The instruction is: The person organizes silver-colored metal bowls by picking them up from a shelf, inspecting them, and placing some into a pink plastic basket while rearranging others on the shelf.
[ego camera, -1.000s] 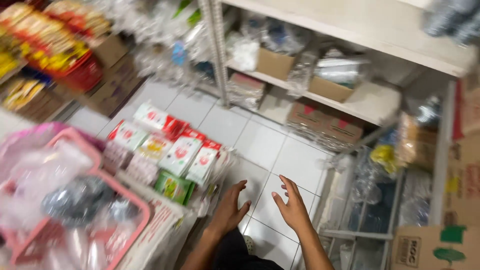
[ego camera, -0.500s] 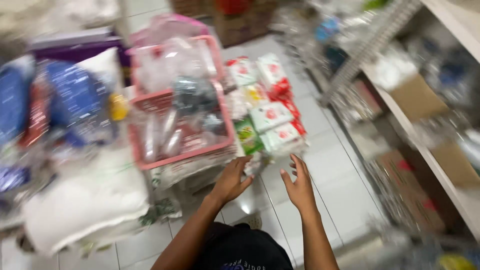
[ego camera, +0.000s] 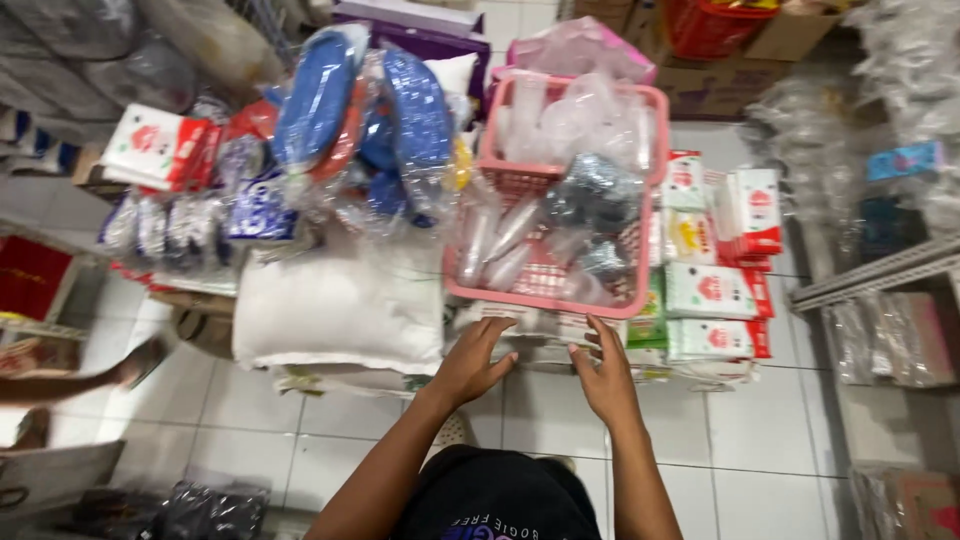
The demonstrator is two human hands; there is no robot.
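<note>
My left hand point(ego camera: 474, 362) and my right hand point(ego camera: 603, 372) reach forward with fingers spread, both empty. Their fingertips are just below the near rim of a pink plastic basket point(ego camera: 548, 296), touching the clear-wrapped packs point(ego camera: 545, 328) under it. The basket holds clear plastic bags of cups point(ego camera: 570, 115) and dark shiny wrapped bundles point(ego camera: 597, 192). It rests on a stack of goods on the white tiled floor point(ego camera: 750, 420).
Left of the basket lies a white sack point(ego camera: 340, 310) with blue wrapped packs point(ego camera: 345, 120) above it. White, red and green packets point(ego camera: 715, 270) are stacked to the right. A metal shelf point(ego camera: 880, 270) stands at far right. Another person's hand point(ego camera: 135, 365) shows at the left edge.
The camera has swung from the shelving toward the pink basket, which is now straight ahead. Both hands stay open and have come closer to its near rim.
</note>
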